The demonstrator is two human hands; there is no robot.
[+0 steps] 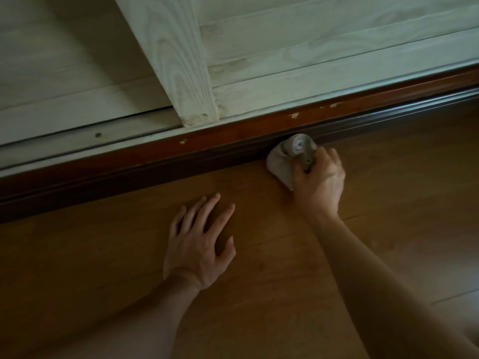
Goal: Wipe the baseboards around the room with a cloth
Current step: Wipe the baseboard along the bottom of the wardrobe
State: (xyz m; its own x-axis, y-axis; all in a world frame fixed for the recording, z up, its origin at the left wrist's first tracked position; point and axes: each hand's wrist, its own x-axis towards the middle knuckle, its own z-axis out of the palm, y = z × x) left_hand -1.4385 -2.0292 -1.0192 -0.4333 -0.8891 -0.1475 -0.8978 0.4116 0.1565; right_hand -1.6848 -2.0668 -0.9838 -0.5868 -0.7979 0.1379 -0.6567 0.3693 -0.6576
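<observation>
The person is down low by the wall. The right hand (320, 177) has its fingers curled tight round a bunched grey cloth (290, 156). The wad sticks out past the fingertips, so its rounded end meets the dark baseboard (181, 161) just beyond them, low down where it joins the floor (259, 294). Bunched like that, I'd say it is meant to press into the grooves of the moulding. The left hand (199, 244) lies flat on the floor, fingers straight and spread, holding nothing; it seems to be there to prop the body while leaning in. Beyond the working fingers runs a reddish ledge (233, 133) with pale chips, and past that white wooden panels (285, 47)
</observation>
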